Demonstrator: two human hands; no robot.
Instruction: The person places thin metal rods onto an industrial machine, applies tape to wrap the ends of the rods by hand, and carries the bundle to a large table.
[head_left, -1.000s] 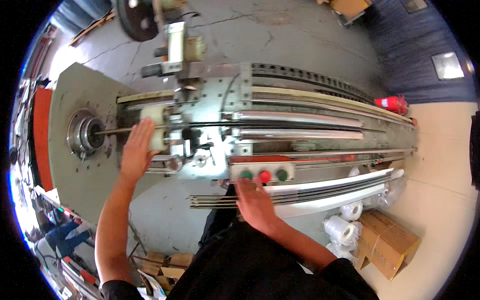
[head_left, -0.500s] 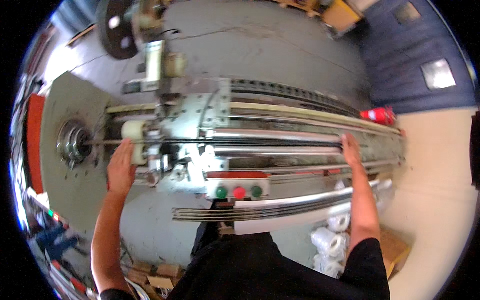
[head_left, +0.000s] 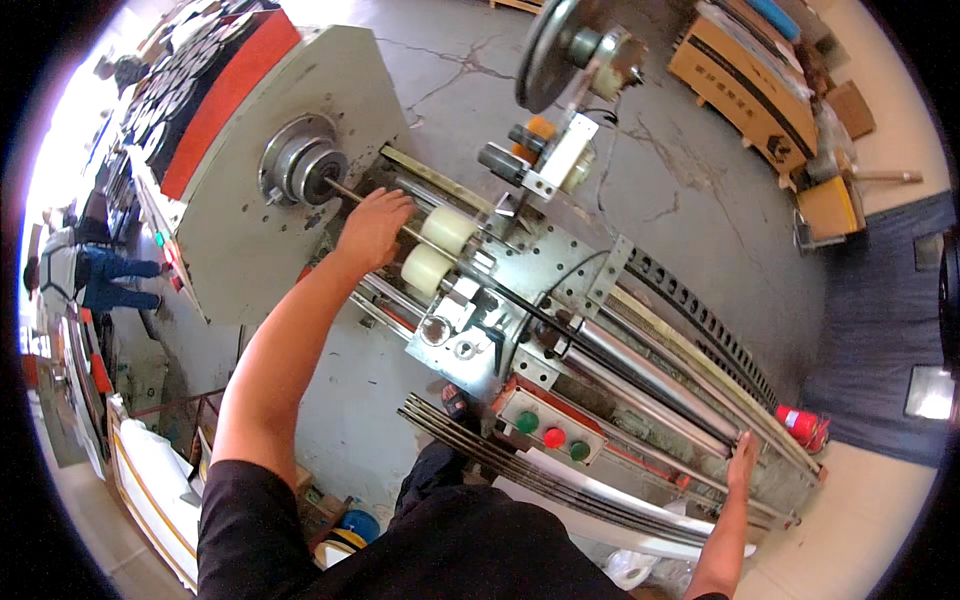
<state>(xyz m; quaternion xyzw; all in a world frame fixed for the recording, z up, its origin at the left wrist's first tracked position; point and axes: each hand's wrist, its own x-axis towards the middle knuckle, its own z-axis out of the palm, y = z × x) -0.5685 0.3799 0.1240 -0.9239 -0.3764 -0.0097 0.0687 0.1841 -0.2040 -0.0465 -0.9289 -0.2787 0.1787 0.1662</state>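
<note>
Seen from above, a person leans over a long metal winding machine [head_left: 520, 290]. The left hand [head_left: 372, 225] rests curled over its thin steel shaft [head_left: 345, 192], beside two cream rollers [head_left: 437, 250]. The right hand [head_left: 742, 462] lies flat, fingers together, on the rails [head_left: 690, 400] near a red extinguisher [head_left: 802, 426].
</note>
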